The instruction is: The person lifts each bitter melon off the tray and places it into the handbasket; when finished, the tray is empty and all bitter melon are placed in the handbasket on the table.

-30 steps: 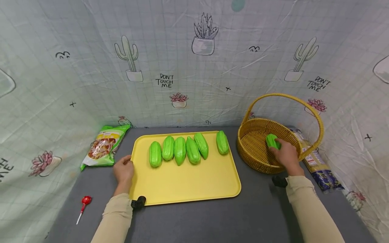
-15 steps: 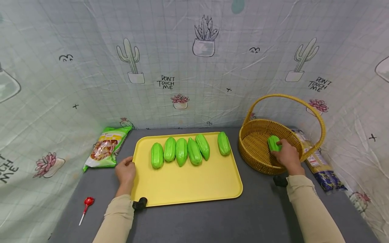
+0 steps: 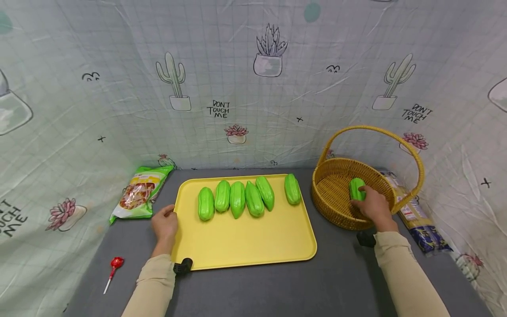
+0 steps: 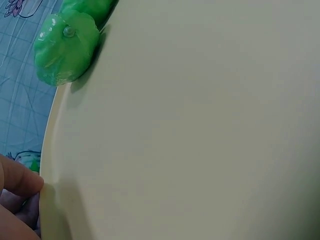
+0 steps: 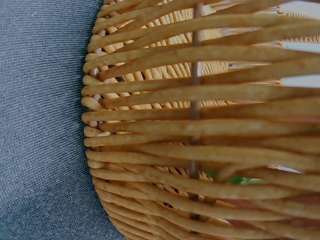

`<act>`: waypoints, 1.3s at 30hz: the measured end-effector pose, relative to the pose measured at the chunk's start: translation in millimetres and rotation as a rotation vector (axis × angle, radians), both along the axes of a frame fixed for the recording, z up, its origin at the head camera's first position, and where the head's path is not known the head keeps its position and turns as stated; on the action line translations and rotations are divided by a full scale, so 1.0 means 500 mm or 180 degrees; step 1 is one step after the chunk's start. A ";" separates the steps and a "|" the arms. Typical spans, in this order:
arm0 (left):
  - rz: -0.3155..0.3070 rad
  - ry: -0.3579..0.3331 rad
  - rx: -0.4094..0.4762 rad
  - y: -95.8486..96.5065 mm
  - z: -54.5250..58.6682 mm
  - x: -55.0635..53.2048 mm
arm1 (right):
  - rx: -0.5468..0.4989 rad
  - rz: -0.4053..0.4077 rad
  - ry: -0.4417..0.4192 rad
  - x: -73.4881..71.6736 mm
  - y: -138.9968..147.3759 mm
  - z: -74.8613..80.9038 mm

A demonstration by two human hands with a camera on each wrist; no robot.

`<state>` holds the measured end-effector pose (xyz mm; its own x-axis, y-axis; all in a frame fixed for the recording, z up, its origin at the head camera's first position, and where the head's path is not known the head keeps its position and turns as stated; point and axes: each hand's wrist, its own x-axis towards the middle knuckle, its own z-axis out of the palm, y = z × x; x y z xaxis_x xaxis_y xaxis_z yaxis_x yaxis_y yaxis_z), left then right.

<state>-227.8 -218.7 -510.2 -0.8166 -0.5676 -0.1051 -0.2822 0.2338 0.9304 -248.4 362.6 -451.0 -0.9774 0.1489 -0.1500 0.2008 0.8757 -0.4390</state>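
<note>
My left hand (image 3: 165,223) is at the left rim of a yellow tray (image 3: 245,240), its fingers curled at the edge. In the left wrist view a fingertip (image 4: 34,183) presses the tray's rim. Several green ridged gourds (image 3: 237,199) lie in a row along the tray's far side, and one more gourd (image 3: 292,189) sits apart near the far right corner. Inside a woven basket (image 3: 328,204), my right hand (image 3: 374,206) holds a green ridged gourd (image 3: 357,189) low over the bottom. In the right wrist view the basket's wall (image 5: 200,130) hides most of that hand.
A green and white snack bag (image 3: 138,193) lies left of the tray, and a red lollipop (image 3: 116,263) is nearer the front. The basket's tall handle (image 3: 376,128) arches above my right hand. A packet of pasta (image 3: 420,218) lies right of the basket.
The head view has shifted slightly, so everything sits a little lower and further right. Both hands keep their places, the right in the basket with the gourd, the left at the tray.
</note>
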 end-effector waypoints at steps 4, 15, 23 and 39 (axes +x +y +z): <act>0.0018 0.0014 -0.0015 0.002 0.001 0.001 | 0.0055 0.0009 0.0049 0.006 -0.006 0.004; 0.0069 0.0012 -0.0043 0.002 0.001 -0.002 | 0.0206 -0.0005 0.0260 0.019 -0.011 0.015; 0.0074 0.0019 -0.0020 0.004 -0.002 -0.004 | 0.0368 -0.0027 0.0549 0.026 -0.019 0.026; 0.0032 -0.0022 -0.0024 0.003 -0.004 -0.005 | 0.0291 0.0052 0.1244 0.032 -0.087 0.042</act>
